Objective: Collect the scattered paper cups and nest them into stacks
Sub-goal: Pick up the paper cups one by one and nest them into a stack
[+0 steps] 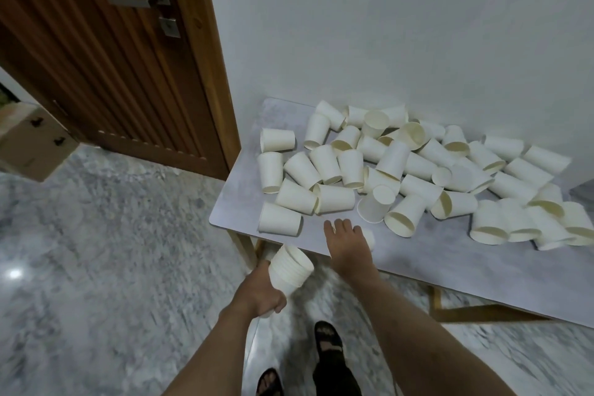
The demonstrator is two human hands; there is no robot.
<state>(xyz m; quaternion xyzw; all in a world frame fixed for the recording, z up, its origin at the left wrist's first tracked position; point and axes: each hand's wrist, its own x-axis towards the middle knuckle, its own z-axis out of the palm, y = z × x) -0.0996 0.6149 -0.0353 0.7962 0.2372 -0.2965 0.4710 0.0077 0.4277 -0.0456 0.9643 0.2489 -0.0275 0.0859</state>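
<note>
A: Position of the feet relative to the table (450, 273)?

B: Sandalled feet (328, 344) stand on the marble floor (96, 251), just short of the table's near edge.

A: Left hand status?

B: Left hand (262, 294) is off the table, below and in front of its near-left corner. Fingers are wrapped closed around a nested stack (289, 270) of paper cups, mouth tilted up toward the table.

A: Right hand status?

B: Right hand (348, 246) is over the table's near edge, palm down. Fingers curl over a single cup (370, 239) lying on the tabletop; only the cup's right end shows past the hand. Whether the grip is complete cannot be determined, as the fingertips are hidden.

A: Remaining cups?

B: Scattered cups (401, 164) cover the table from just beyond the right hand to its far edge. Most lie on their sides, several overlapping; one inverted cup (376, 204) stands base-up near the table's middle front. A dense cluster sits at the table's right end.

A: Beyond the table?

B: White wall (385, 26) runs along the table's far edge. Wooden door (112, 58) is left of the table, and a cardboard box (32, 141) rests on the floor farther left.
</note>
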